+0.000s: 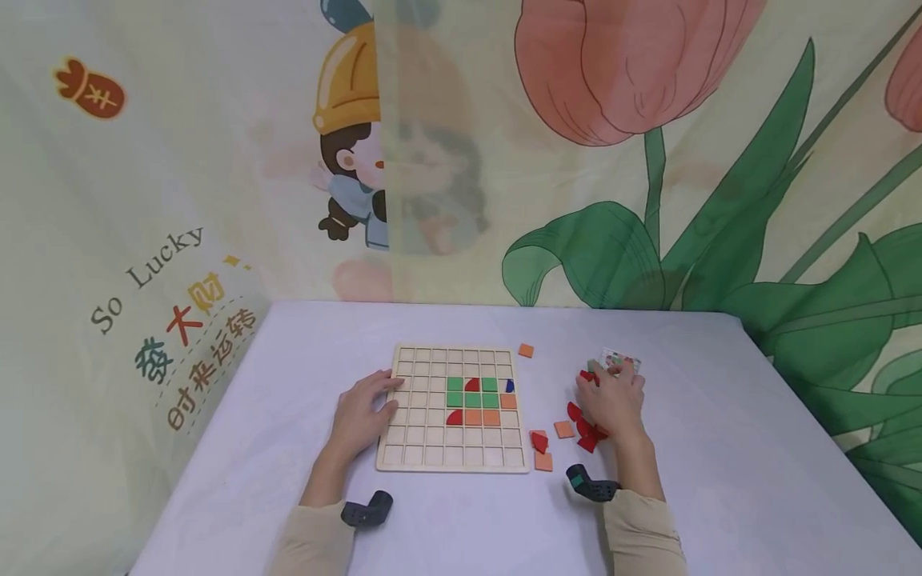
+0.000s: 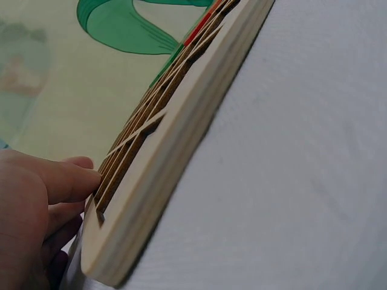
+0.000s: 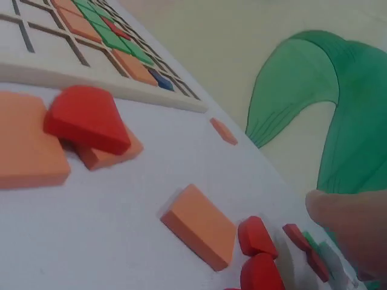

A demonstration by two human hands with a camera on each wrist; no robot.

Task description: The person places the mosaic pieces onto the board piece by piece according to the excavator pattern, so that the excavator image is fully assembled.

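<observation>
A wooden grid board [image 1: 452,470] lies on the table with green squares [image 1: 490,400], orange squares [image 1: 482,417], red rounded pieces [image 1: 454,418] and a blue piece [image 1: 510,386] in its cells. My left hand [image 1: 360,412] rests at the board's left edge, fingertips touching the frame; the left wrist view shows a finger [image 2: 72,183] against it. My right hand [image 1: 612,402] is lowered over loose red pieces [image 1: 587,432] and a printed card [image 1: 628,359], its fingers spread. Its fingertips are partly hidden, and I see no piece held between them.
Loose orange squares lie right of the board, one [image 1: 564,430] near the red pile and another [image 1: 527,350] by the top corner. A red piece [image 3: 87,118] sits on an orange square [image 3: 109,154]. Behind the white table [image 1: 446,528] hangs a printed cloth [image 1: 446,280].
</observation>
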